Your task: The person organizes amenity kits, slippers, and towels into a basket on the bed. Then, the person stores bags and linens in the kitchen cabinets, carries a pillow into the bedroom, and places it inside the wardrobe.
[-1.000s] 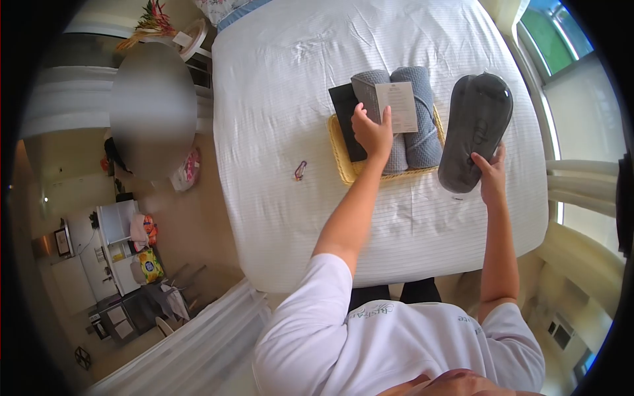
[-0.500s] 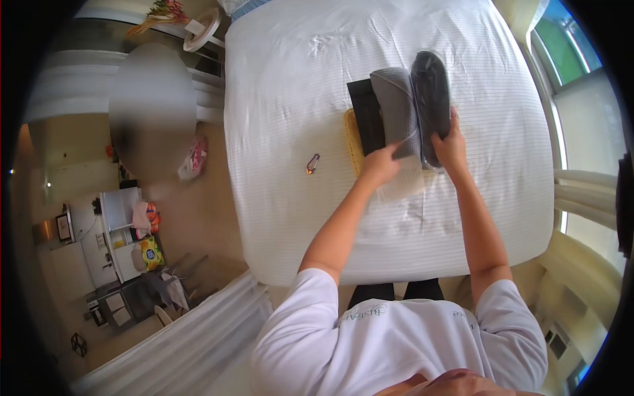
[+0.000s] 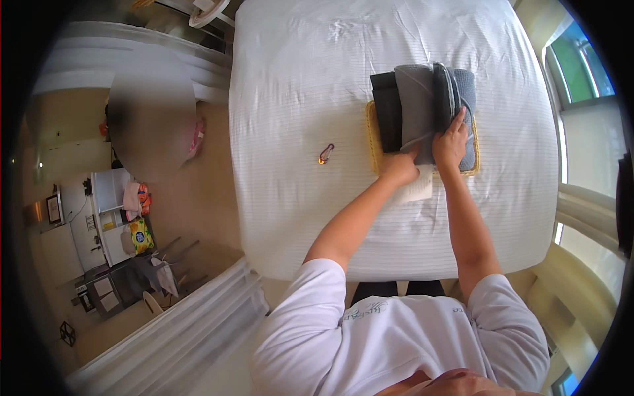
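Observation:
My right hand [image 3: 450,146] is closed around the lower part of a dark, slipper-shaped item in clear plastic [image 3: 444,92]. It stands on edge between a grey textured cloth roll [image 3: 415,99] on the left and another grey folded cloth [image 3: 467,89] on the right. My left hand [image 3: 400,170] grips the lower end of the left roll, its fingertips partly hidden. A pale sheet or pouch [image 3: 416,190] shows below that hand. Left of the roll lies a flat black item [image 3: 387,112]. All these rest in or on a yellow woven tray [image 3: 371,135].
A small carabiner-like clip [image 3: 327,154] lies on the white-covered bed [image 3: 284,211], left of the tray. At the far left a person with a blurred head stands beside the bed. A white shelf [image 3: 109,198] and a chair are beyond; curtains and a window line the right.
The plastic-wrapped item has turned from showing its broad face to standing on edge, uncovering the right grey cloth and more of the tray. Both hands stay at the bundle; the view has shifted slightly.

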`<state>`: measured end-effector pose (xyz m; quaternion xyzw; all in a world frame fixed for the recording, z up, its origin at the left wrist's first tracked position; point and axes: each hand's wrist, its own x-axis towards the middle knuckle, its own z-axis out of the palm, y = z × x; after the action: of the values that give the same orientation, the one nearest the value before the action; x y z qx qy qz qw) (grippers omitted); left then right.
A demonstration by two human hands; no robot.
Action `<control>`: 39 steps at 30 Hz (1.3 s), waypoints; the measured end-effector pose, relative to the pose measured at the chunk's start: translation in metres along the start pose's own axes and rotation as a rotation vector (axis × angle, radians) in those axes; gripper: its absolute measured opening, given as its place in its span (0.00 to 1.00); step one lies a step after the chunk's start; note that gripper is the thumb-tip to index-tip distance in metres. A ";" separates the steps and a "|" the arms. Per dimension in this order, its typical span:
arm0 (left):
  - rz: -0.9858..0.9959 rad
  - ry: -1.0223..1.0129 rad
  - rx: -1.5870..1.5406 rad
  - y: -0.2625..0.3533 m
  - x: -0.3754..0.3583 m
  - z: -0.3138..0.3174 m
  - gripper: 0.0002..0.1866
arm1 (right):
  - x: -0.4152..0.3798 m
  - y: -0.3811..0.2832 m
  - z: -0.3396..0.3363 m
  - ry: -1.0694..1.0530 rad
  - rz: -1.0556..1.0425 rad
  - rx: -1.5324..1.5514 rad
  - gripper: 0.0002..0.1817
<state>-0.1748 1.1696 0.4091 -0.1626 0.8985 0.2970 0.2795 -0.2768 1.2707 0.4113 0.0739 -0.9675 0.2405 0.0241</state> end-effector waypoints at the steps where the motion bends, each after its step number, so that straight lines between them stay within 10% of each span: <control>1: -0.009 -0.025 -0.017 0.003 0.000 -0.004 0.44 | 0.003 -0.001 0.007 0.054 -0.039 -0.032 0.46; 19: 0.102 0.164 -0.384 -0.011 -0.039 0.003 0.36 | 0.025 0.026 0.031 -0.051 -0.131 0.133 0.44; 23: 0.043 0.389 -1.464 -0.085 -0.029 0.011 0.13 | 0.017 0.010 -0.018 0.212 -0.265 0.320 0.35; 27: -0.060 0.536 -1.375 -0.103 0.007 0.022 0.07 | -0.002 -0.018 -0.014 -0.359 -0.114 0.735 0.20; 32: -0.085 0.556 -1.076 -0.110 0.041 0.037 0.07 | -0.021 -0.023 0.019 -0.736 -0.275 0.143 0.22; 39: -0.096 0.491 -1.283 -0.114 0.038 0.039 0.13 | -0.055 -0.014 0.013 -0.649 -0.303 0.165 0.27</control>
<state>-0.1372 1.1014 0.3096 -0.3983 0.5739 0.7120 -0.0710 -0.2207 1.2599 0.4015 0.2903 -0.8803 0.2754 -0.2550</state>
